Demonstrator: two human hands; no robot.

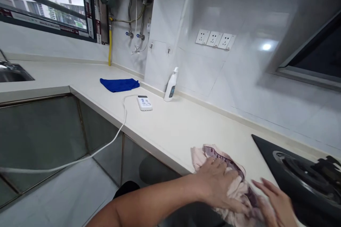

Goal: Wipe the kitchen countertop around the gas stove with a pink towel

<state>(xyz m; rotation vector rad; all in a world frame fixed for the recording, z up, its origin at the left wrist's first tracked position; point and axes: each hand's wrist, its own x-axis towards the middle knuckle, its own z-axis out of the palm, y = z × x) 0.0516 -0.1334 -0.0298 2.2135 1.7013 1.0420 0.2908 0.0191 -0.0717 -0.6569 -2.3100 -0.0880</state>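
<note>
A crumpled pale pink cloth (198, 156) with purple patterned patches lies bunched on the counter near its front edge. My left hand (220, 182) is on top of it, fingers bent over the fabric and thumb out to the right, holding it against the counter. To the right, my right hand (278, 204) is open with its fingers apart, beside the cloth's lower right part. Motion smears that hand a little, and whether its thumb touches the fabric I cannot tell.
A black gas stove (282, 181) borders the counter (186, 124) on the right. Farther back are a white bottle (171, 87), a small white device (144, 103) and a folded blue cloth (119, 84). The device's white cable (106, 144) hangs over the edge. A sink (16, 73) is far left.
</note>
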